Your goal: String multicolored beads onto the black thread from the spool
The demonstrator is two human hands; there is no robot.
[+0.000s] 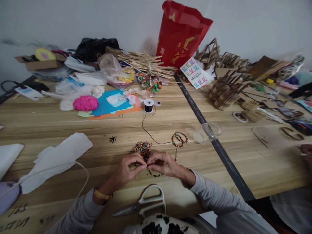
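Pinched thumb to forefinger, the left hand (133, 166) and the right hand (165, 162) meet tip to tip, with no visible gap; whatever sits between them is too small to make out. Just below the right fingers, a short beaded string (154, 175) lies on the table (117, 123), and the loose beads (141, 148) are heaped just beyond the left hand. For threading this fine, I'd judge it best to rest both forearms, keep the cord tip stiff and bring each bead straight onto it. Slack matters too: the cord (158, 142) runs loosely from the spool (149, 106) past two beaded loops (179, 139) (a tug could drag those along). Both pinches look light, the other fingers curled.
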